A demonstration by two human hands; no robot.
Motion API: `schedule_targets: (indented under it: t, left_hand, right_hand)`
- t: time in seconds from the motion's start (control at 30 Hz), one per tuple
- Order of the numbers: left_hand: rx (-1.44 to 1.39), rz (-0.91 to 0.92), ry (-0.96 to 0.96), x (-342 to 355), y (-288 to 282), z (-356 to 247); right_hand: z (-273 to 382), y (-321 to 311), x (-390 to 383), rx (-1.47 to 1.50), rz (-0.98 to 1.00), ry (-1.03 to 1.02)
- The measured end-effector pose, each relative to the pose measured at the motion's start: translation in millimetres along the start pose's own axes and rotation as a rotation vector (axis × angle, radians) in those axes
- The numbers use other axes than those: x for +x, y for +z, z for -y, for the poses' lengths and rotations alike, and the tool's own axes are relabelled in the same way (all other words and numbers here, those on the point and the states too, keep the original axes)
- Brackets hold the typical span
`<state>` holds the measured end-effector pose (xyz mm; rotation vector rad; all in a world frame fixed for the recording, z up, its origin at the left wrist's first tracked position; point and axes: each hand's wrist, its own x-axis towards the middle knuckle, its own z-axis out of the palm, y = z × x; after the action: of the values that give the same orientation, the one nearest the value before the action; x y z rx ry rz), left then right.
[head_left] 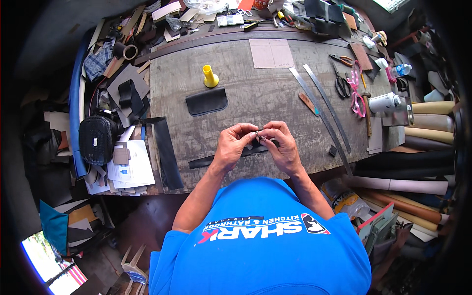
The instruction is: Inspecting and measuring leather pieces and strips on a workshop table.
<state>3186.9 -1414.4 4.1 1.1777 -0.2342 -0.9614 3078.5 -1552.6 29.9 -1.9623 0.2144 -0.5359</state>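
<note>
Pinched small dark piece (pixel 258 135) in left hand (pixel 231 146) and right hand (pixel 283 147), with fingertips nearly together, nearer and right of black panel (pixel 207 102). Could not identify piece. Saw yellow flared tube (pixel 211 77) just beyond panel, black strip (pixel 201 162) on panel's near side.

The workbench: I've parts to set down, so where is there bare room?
Bare wood lies left of the black flap, and between it and the brown tool, beyond the left hand and right hand. Crowded: the far edge, and around the black case.
</note>
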Motion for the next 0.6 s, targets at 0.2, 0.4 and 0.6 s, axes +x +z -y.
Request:
schedule_targets:
  t: [0.2, 0.4, 0.6]
  left_hand:
    - [0.079, 0.015, 0.105, -4.7, 8.6, -16.1]
    - [0.257, -0.009, 0.265, -10.4, 16.8, -30.1]
    - [0.365, 0.021, 0.309, -14.8, 17.7, -42.3]
  right_hand:
    - [-3.2, 6.0, -4.1, 0.413, -0.019, 0.294]
    - [16.7, 5.6, 3.7, 0.457, -0.049, 0.404]
    - [31.4, 5.6, 6.3, 0.528, -0.093, 0.361]
